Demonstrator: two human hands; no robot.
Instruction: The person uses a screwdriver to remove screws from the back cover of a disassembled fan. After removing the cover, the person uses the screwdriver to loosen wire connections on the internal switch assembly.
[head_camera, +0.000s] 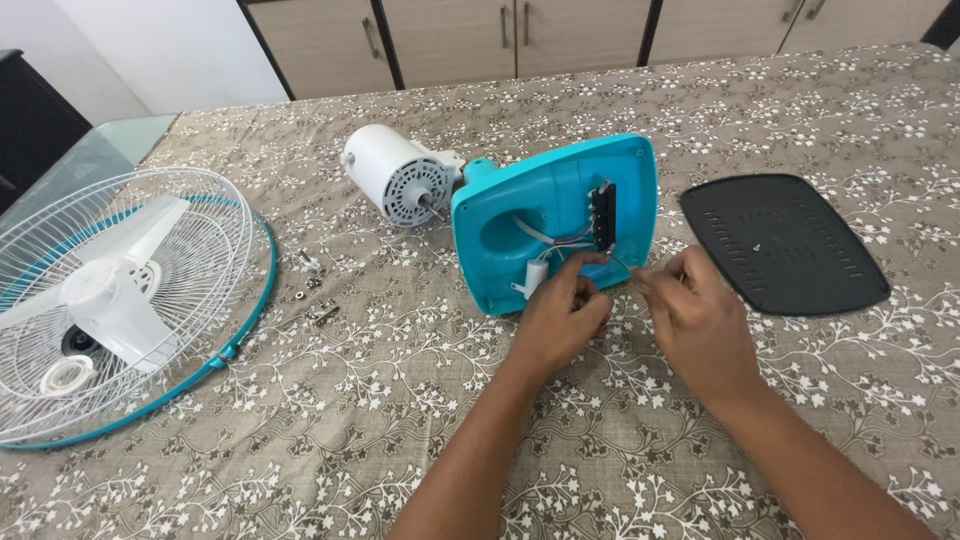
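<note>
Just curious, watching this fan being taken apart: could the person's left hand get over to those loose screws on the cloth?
Probably yes. The left hand is at the turquoise base, and the screws lie on bare tablecloth to its left, with nothing between them.

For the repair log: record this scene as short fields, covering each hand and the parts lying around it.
surface: table under a floral cloth
left hand: fingers at the wires inside the open turquoise fan base
right hand: at the base's lower right edge, pinching something thin; what it is cannot be told
motor: white, attached behind the base, shaft showing
black cover plate: lying flat, right of the base
fan guard with white blades: far left
loose screws: between guard and base
</note>
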